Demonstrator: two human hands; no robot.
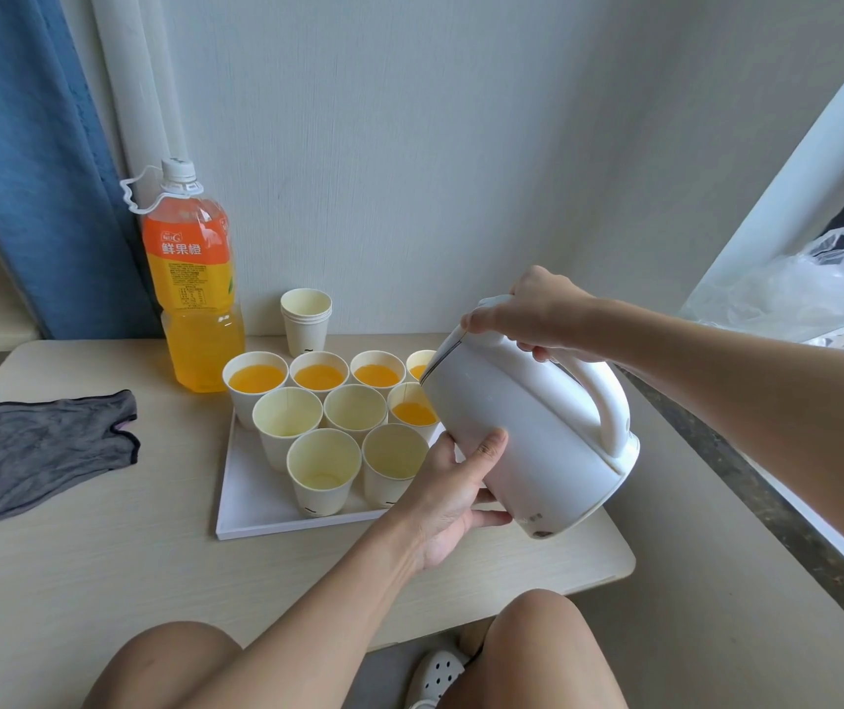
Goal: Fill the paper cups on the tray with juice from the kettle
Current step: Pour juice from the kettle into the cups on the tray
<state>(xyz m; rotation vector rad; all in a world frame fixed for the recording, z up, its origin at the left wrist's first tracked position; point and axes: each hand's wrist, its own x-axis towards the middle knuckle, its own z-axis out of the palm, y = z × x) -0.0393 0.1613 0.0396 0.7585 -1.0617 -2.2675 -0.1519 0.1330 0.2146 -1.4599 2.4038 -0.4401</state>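
Note:
A white kettle (532,427) is tilted to the left over the white tray (251,509), its spout above a paper cup with juice (412,412) in the middle row's right end. My right hand (527,314) grips the kettle's handle from above. My left hand (453,493) supports the kettle's lower body, thumb on its side. The back-row cups (256,378) hold orange juice. Two middle-row cups (288,411) and two front cups (323,465) look empty.
An orange juice bottle (194,289) stands behind the tray on the left, beside a stack of spare paper cups (306,319). A grey cloth (56,447) lies on the table's left. A plastic bag (798,294) sits on the sill at right.

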